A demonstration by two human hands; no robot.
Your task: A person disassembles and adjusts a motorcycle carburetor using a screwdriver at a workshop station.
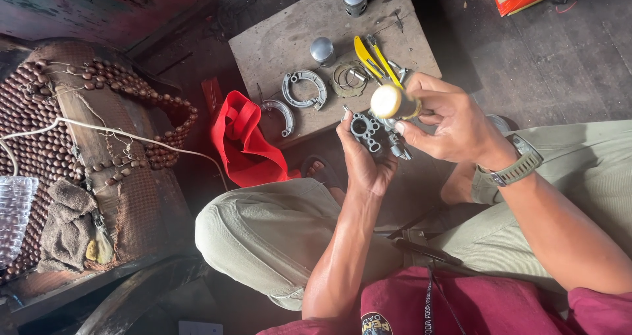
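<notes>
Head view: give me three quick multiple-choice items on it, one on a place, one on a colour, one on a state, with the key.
1. Where does the red cloth bag lie?
A. on the wooden board
B. beside the board's near left corner, low by the person's knee
C. in the left hand

2. What colour are the plastic tools on the wooden board?
A. yellow
B. blue
C. white

3. What is the left hand doing?
A. resting empty on the knee
B. gripping a dark metal part
C. lifting a piston

Key: 1 B, the bag sits off the board's edge by the knee. 2 A, they are plainly yellow. 3 B, its fingers close round the dark metal part, while the right hand holds a round-ended handle over it.
</notes>
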